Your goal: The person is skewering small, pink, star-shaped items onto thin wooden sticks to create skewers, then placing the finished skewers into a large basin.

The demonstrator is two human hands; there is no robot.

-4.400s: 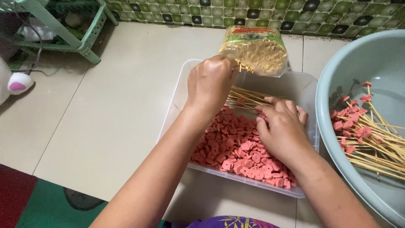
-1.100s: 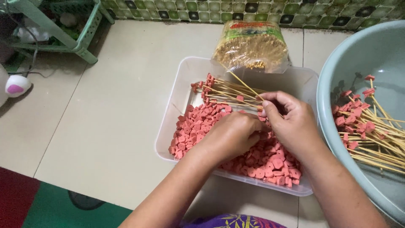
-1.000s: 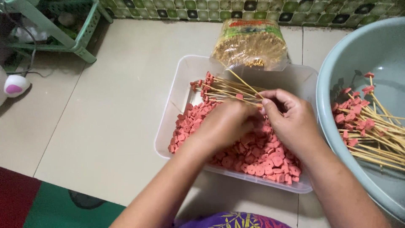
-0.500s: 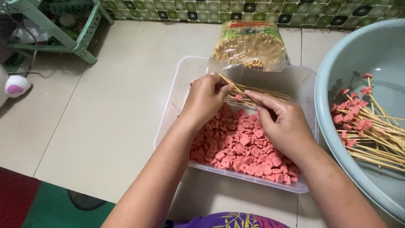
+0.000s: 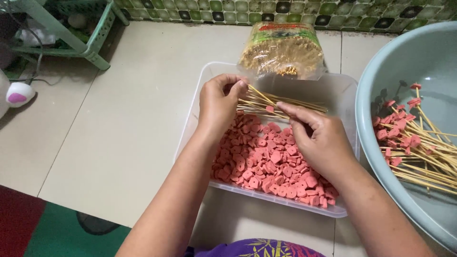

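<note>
Over clear tray (image 5: 202, 90) of pink sausage slices (image 5: 266, 162): left hand (image 5: 220, 102) pinches one bamboo skewer (image 5: 259, 93); right hand (image 5: 316, 138) grips skewer bundle (image 5: 290, 105).

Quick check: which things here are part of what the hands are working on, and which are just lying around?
In use: left hand, right hand, skewers, pink slices, tub, skewer bag, basin of loaded skewers.
Lying about: green rack, white gadget.

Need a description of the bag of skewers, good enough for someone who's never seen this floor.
Start at the clear plastic tub of pink sausage slices on the tiled floor. At its far edge, towards the green mosaic wall, stands the bag of skewers: clear plastic, packed tight with pale stick ends. Unlike the loose skewers at the hands, these are bare and bundled.
</note>
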